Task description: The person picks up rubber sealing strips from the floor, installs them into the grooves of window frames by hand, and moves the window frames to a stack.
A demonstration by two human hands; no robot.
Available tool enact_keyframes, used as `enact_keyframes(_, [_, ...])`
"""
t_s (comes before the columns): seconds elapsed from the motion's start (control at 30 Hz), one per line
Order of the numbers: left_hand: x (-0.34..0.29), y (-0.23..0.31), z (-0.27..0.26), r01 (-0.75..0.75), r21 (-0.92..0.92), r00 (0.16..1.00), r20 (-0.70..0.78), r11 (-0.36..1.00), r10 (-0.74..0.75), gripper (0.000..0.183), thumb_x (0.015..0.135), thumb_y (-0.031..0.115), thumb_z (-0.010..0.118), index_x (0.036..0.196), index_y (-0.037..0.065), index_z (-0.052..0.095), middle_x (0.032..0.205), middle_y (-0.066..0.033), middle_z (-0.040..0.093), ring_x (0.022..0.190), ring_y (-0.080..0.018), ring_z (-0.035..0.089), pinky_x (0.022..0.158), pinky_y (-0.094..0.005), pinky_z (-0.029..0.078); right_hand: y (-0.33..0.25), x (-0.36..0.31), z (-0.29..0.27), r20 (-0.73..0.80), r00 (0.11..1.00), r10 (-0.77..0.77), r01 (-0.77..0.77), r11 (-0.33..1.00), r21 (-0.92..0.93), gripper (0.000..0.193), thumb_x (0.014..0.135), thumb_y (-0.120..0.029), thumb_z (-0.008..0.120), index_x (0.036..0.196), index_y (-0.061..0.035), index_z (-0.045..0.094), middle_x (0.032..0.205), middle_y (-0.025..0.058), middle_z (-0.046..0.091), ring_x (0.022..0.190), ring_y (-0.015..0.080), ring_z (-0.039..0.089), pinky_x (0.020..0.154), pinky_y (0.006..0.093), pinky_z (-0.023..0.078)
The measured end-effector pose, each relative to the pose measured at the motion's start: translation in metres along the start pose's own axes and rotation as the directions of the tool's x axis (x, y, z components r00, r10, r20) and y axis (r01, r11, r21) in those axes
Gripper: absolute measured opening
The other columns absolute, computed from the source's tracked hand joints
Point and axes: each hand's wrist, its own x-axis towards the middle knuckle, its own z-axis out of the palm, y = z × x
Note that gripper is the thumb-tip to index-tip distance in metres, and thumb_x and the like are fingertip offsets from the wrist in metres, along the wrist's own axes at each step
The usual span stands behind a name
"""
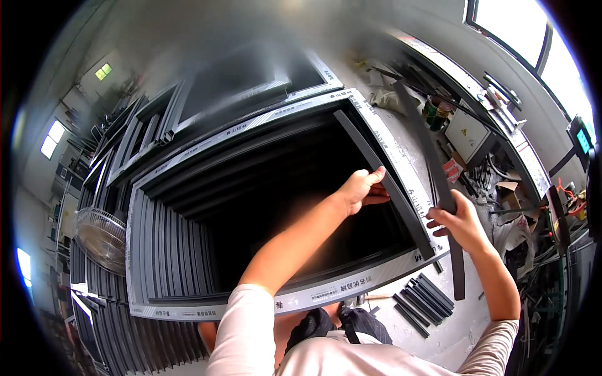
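Hands [463, 224] gripping dark strips [433, 160], stacked frames [313, 293] beneath, pale floor [467, 319], caged fan [100, 239], windows [511, 28]

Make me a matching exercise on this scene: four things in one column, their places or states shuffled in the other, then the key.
1. Left hand
2. Right hand
3. Round caged fan
4. Short dark bars

A. Grouped on the floor
B. Holding the outer strip, right of the opening
C. Left of the big frame
D. Holding the inner strip, toward the right side of the opening

Pairs: 1-D, 2-B, 3-C, 4-A
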Motion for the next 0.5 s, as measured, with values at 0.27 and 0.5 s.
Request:
enact_keyframes(0.27, [0.022,0.026,-0.015,0.021,0.023,0.997,0.067,1.000,-0.022,0.039,0.097,0.043,0.056,0.102,0.005,0.063,0.100,-0.0084,0.069,0.089,-0.0221,0.066,0.085,-0.0447,0.056,0.025,0.017,-0.029,-0.044,0.998,-0.032,0.032,0.999,-0.005,0.019,0.084,-0.014,0.070,0.091,-0.0061,0.054,0.074,0.0034,0.063,0.060,0.0079,0.059,0.047,0.0222,0.046])
enact_keyframes(0.5, [0.019,0.023,-0.017,0.002,0.029,1.000,-0.029,1.000,-0.002,0.041,0.095,0.043,0.058,0.108,0.004,0.059,0.103,-0.0089,0.067,0.092,-0.0237,0.065,0.085,-0.0465,0.056,0.038,0.023,-0.026,-0.039,0.999,-0.015,0.015,1.000,0.018,0.023,0.084,-0.015,0.073,0.089,-0.0063,0.052,0.073,0.0026,0.061,0.060,0.0073,0.057,0.048,0.0223,0.045])
